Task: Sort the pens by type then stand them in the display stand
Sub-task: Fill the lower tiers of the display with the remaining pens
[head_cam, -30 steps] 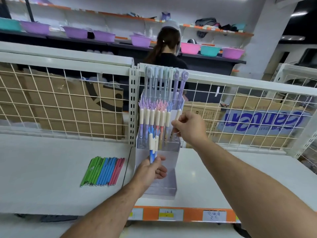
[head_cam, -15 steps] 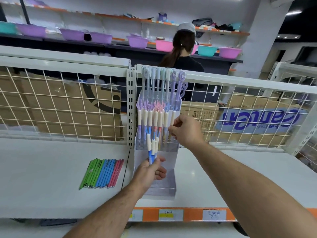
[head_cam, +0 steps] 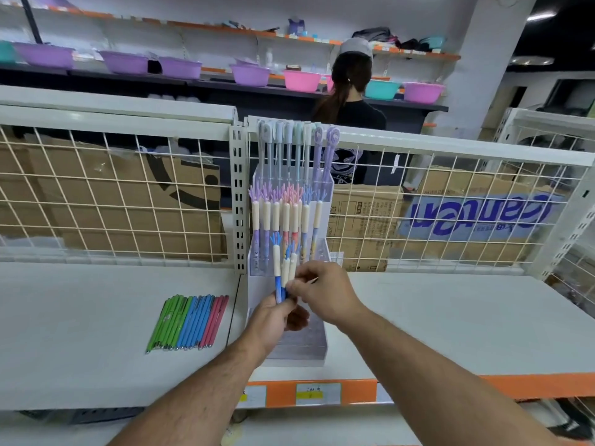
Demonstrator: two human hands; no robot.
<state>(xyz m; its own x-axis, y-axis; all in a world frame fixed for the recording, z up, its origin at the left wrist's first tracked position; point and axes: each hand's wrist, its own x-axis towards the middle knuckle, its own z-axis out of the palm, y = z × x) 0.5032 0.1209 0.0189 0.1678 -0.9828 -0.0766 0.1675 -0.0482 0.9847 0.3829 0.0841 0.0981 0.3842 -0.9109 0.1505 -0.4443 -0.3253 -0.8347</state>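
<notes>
Rear tiers of the clear acrylic display stand [head_cam: 302, 352] are filled, while blue frill-topped pens [head_cam: 276, 262], gripped by the left hand [head_cam: 273, 320] and pinched by the right hand [head_cam: 325, 294], are not yet stood.

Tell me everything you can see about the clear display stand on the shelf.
The display stand looks like clear acrylic, stepped in tiers, upright on the shelf before the wire grid. Its rear tier holds tall pens with round toppers; the middle tier, frond-topped pens with cream grips. The lowest front tier shows no pens. The left hand and right hand, gripping blue pens, cover part of its front.
</notes>
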